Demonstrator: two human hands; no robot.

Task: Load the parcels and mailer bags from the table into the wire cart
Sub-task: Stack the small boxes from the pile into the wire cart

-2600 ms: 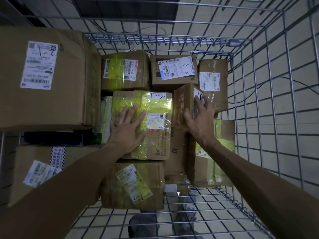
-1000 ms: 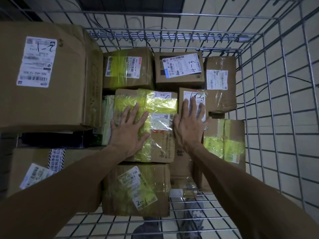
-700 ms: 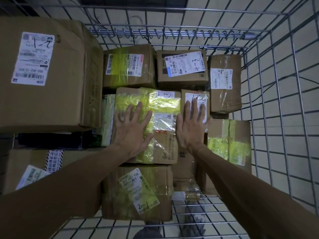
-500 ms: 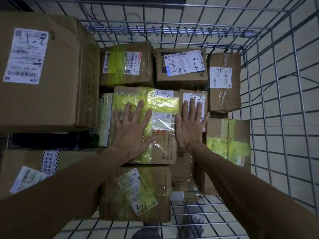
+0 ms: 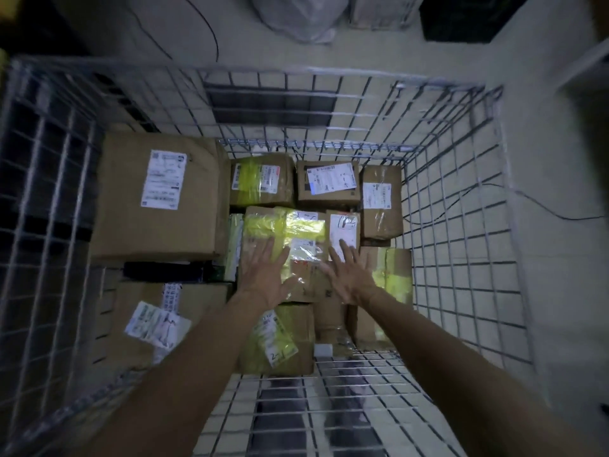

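Observation:
I look down into the wire cart [image 5: 461,206], which holds several cardboard parcels. A large box [image 5: 158,196] fills the back left. In the middle lies a parcel wrapped in yellow tape [image 5: 286,225], and a small labelled box [image 5: 344,230] stands beside it on the right. My left hand [image 5: 265,275] hovers with spread fingers over the yellow-taped parcel's near edge. My right hand [image 5: 349,275], fingers also spread, is over the near end of the small box. Neither hand holds anything. The frame is blurred.
Three more parcels [image 5: 328,184] line the cart's back wall. Other boxes sit near left [image 5: 155,321] and near centre [image 5: 280,341]. The cart's near right floor [image 5: 369,374] is bare mesh. Cables and a plastic-wrapped bundle [image 5: 296,14] lie on the floor beyond.
The view has pulled back and up, so the whole cart shows. Both hands have drawn back toward me from lying flat on the parcels.

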